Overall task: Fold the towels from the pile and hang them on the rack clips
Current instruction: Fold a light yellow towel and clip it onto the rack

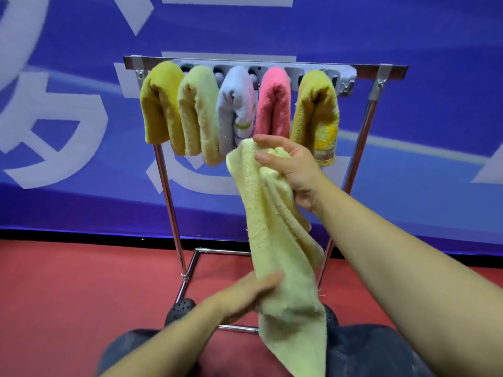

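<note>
A pale yellow towel (275, 235) hangs stretched between my two hands in front of the rack. My right hand (292, 165) grips its upper end, just below the hung towels. My left hand (249, 296) grips its lower part, and the bottom corner dangles over my knees. The metal rack (386, 70) carries a grey clip bar (299, 73) with several folded towels: mustard (160, 102), pale green (198, 112), light blue (235, 104), pink (273, 102) and yellow patterned (317, 112). A clip at the bar's right end (344, 85) holds no hanging towel.
A blue banner wall (81, 131) stands close behind the rack. The floor is red carpet (68, 289). The rack's base frame (217, 251) lies near my dark shoes (181, 308) and my knees at the bottom edge. No towel pile is in view.
</note>
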